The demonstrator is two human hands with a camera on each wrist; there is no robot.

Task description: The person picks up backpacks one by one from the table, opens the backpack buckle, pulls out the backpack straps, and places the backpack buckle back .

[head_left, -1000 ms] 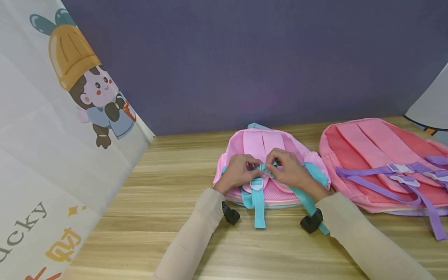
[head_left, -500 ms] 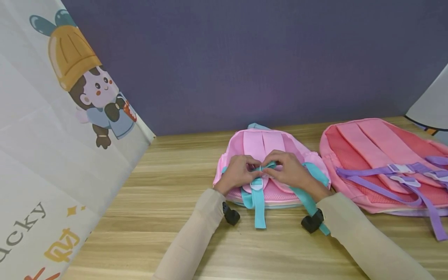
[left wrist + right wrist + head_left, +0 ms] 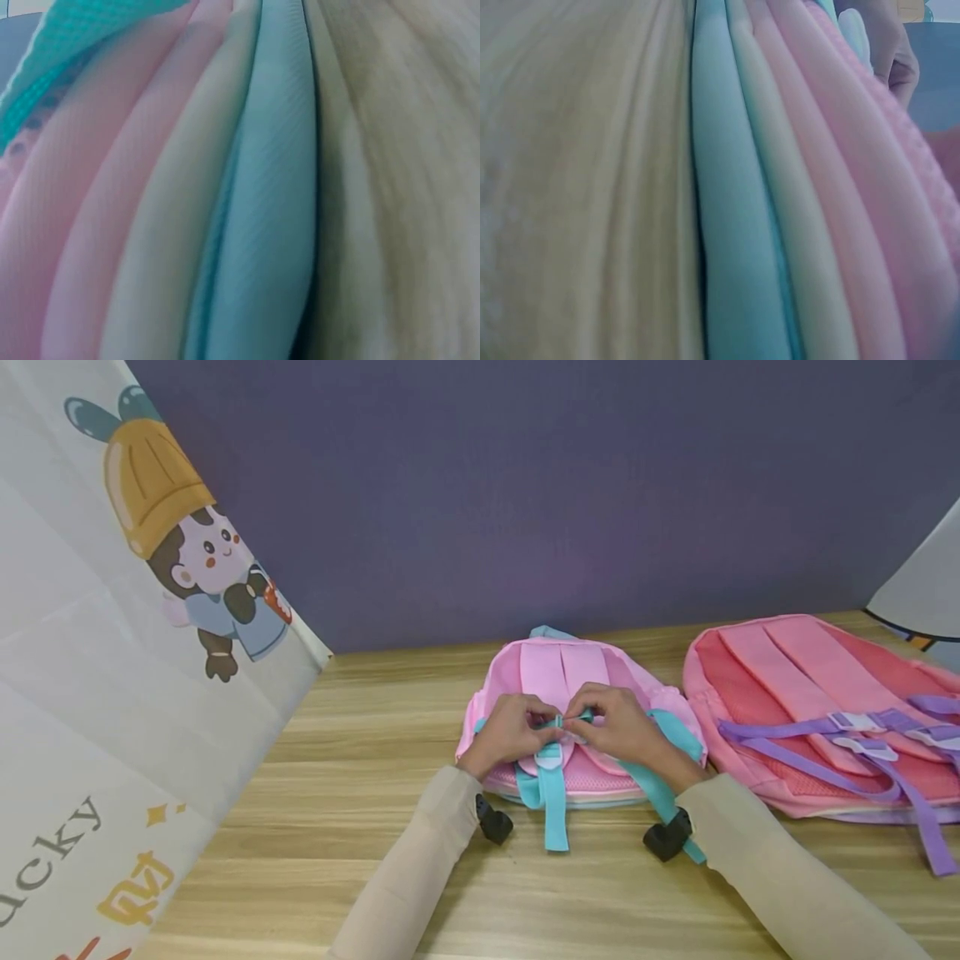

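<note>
A small pink backpack (image 3: 585, 660) lies on the table, straps facing up. Over its middle, my left hand (image 3: 510, 727) pinches a teal webbing strap (image 3: 558, 722) at a small buckle. My right hand (image 3: 617, 722) faces it closely, thumb and fingertips pinching a teal strap piece right beside that buckle; fingers hide most of the buckle. Just below the left fingertips is a white buckle (image 3: 550, 757), from which a teal strap end (image 3: 556, 818) hangs over the bag's edge. Both wrist views mostly show the bag's layered side (image 3: 277, 187), with part of a hand (image 3: 889, 45) behind it at top right.
A larger coral-pink backpack (image 3: 757, 693) with purple straps (image 3: 795, 727) and white buckles lies directly to the right. Another teal strap (image 3: 660, 789) trails under my right wrist. A dark panel (image 3: 525, 510) stands behind the wooden table (image 3: 360, 760); a printed sheet (image 3: 90, 710) is at left.
My right hand has shifted slightly left, bringing its fingertips nearer the left ones at the buckle. The strap between them has moved a little; left hand and both bags look nearly unmoved.
</note>
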